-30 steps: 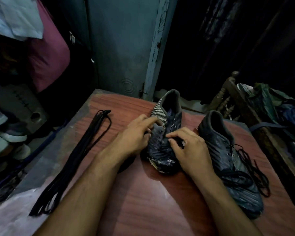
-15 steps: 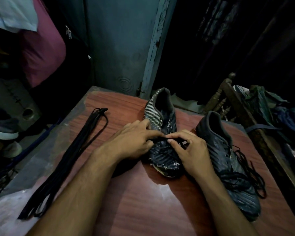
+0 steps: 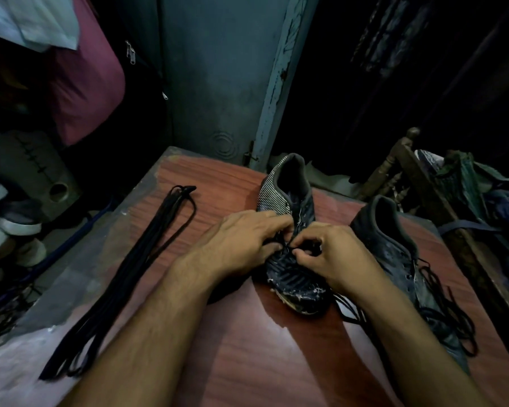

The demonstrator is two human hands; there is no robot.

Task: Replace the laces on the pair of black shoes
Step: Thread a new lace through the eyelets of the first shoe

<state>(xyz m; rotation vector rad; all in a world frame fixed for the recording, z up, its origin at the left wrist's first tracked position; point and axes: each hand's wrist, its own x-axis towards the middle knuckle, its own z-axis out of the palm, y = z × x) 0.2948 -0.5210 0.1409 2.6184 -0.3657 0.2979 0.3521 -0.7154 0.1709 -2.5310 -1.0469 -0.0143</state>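
Progress looks early: both hands work at the lacing of the left shoe mid-table, left hand curled over its near side, though whether it grips lace I cannot tell, right hand pinching a lace at the eyelets. Right shoe sits just beside with its loosened lace trailing on the table. Spare black laces lie bundled well to the left, so most of the swap seems left.

Dim light fills a cramped room. A reddish wood-grain bench fills the centre. At 12 o'clock stands a grey-blue wall with a peeling door frame. At 10 o'clock hangs a maroon garment; at 3 o'clock, a wooden chair piled with clothes.
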